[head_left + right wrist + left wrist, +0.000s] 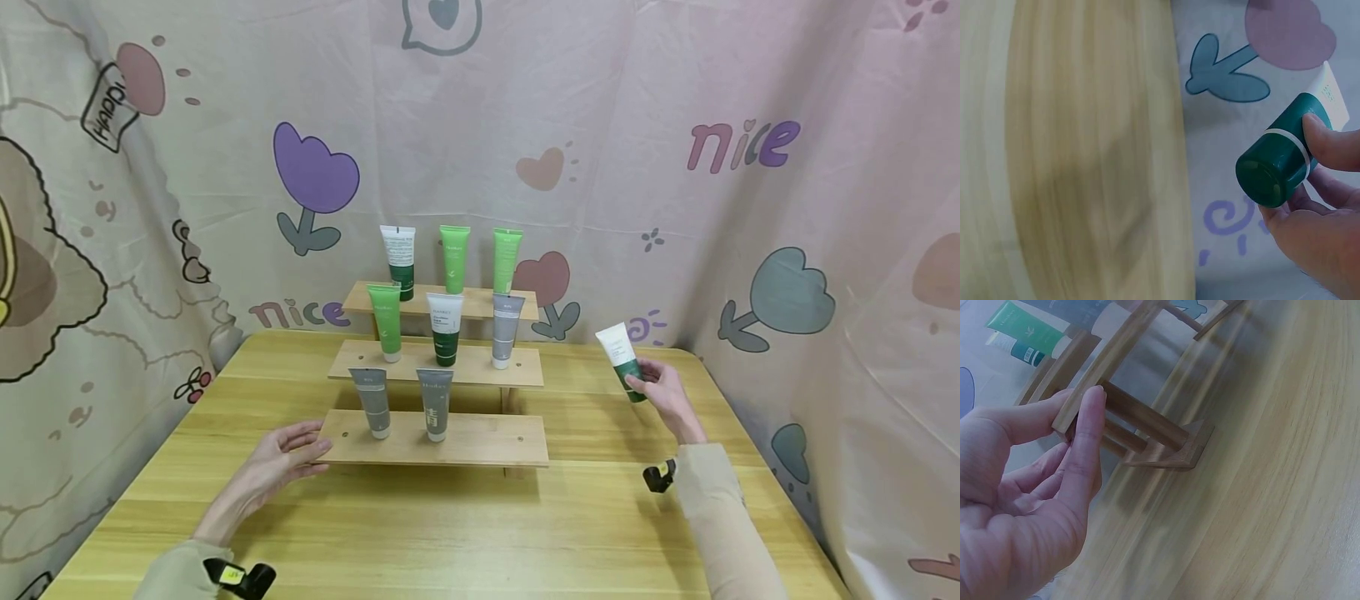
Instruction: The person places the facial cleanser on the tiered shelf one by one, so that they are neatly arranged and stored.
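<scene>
My right hand (663, 392) grips a white and dark green squeeze tube (621, 360) by its green lower part, above the table to the right of the stand. In the right wrist view the tube's green cap (1266, 172) points toward the camera, with the thumb across the tube's side. My left hand (279, 458) pinches the left end of the lowest tier (480, 437) of a wooden three-step display stand, fingers above and below the board edge (1075, 409). Two grey tubes (435, 404) stand on that lowest tier, on its left and middle.
The middle tier (345, 360) bears a green tube (386, 321), a white-green tube (445, 327) and a grey tube (506, 329). On the top tier (420, 307) stand a white-green tube (400, 258) and two green tubes (454, 257). A printed curtain (600, 100) surrounds the wooden table (450, 542).
</scene>
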The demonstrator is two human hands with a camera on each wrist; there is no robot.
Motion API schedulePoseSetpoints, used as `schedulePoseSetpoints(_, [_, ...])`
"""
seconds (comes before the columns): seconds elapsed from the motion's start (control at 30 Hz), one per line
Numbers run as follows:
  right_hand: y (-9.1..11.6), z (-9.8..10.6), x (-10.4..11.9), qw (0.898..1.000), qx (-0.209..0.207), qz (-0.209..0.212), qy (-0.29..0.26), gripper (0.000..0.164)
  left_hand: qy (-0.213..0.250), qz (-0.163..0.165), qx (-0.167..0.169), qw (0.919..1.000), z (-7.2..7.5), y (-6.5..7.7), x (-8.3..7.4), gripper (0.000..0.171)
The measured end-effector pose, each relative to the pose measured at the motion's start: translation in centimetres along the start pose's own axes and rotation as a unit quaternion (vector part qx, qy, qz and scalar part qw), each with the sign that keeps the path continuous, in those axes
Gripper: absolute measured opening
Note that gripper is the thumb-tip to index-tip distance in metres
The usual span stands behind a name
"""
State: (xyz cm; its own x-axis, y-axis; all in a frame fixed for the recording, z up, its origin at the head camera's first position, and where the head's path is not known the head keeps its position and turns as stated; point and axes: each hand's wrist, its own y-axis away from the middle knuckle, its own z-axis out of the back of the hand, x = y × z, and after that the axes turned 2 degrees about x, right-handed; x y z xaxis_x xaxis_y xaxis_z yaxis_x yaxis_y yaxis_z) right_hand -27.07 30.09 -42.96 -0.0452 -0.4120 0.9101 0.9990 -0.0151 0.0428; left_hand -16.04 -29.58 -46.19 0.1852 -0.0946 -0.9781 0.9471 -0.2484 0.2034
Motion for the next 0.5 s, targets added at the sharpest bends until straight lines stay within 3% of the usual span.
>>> schedulePoseSetpoints(0.5, [0.5,-0.8,1.9,1.000,0.010,0.008,-0.028,0.061,-0.004,0.001,0.002,1.0000,0.0,0.0,0.0,0.078])
